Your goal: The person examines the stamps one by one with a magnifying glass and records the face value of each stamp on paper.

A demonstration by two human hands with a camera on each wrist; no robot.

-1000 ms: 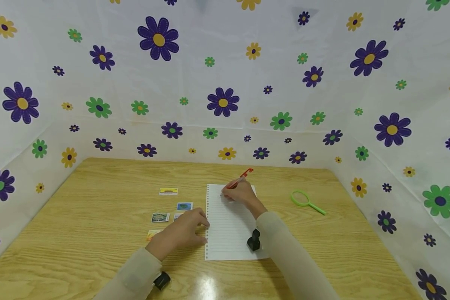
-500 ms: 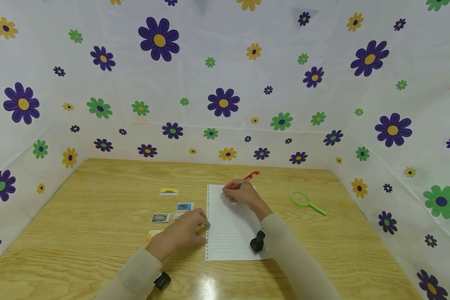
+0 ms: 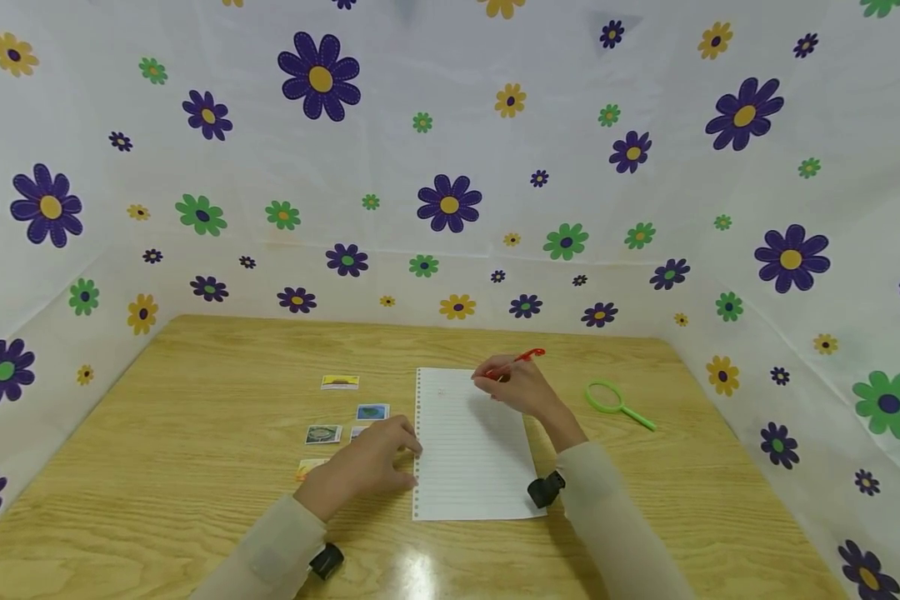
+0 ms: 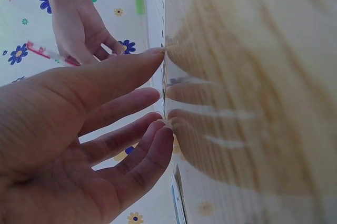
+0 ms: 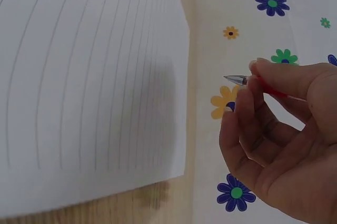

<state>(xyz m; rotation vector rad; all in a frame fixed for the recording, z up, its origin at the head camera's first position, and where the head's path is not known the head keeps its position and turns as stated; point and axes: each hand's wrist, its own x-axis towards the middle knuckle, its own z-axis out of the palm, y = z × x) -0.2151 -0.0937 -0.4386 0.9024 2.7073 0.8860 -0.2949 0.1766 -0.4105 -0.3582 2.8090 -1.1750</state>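
Note:
A lined sheet of loose-leaf paper (image 3: 468, 467) with punched holes lies on the table, a few faint marks near its top left. My left hand (image 3: 367, 457) rests at the paper's left edge; in the left wrist view its slightly bent fingertips (image 4: 157, 51) touch down along that edge. Over the upper right of the sheet, my right hand (image 3: 521, 387) pinches a red pen (image 3: 531, 355) between thumb and fingers. The right wrist view shows the bare pen tip (image 5: 237, 79) pointing out, apart from the paper.
Several small picture cards lie left of the paper, among them a yellow one (image 3: 340, 382), a blue one (image 3: 372, 412) and a green one (image 3: 323, 434). A green magnifying glass (image 3: 636, 417) lies to the right. Flowered cloth (image 3: 390, 167) surrounds the wooden table (image 3: 217, 392).
My right hand has moved right with the pen, away from the marks at the paper's upper left, and lifted its tip. The left hand stays at the paper's edge.

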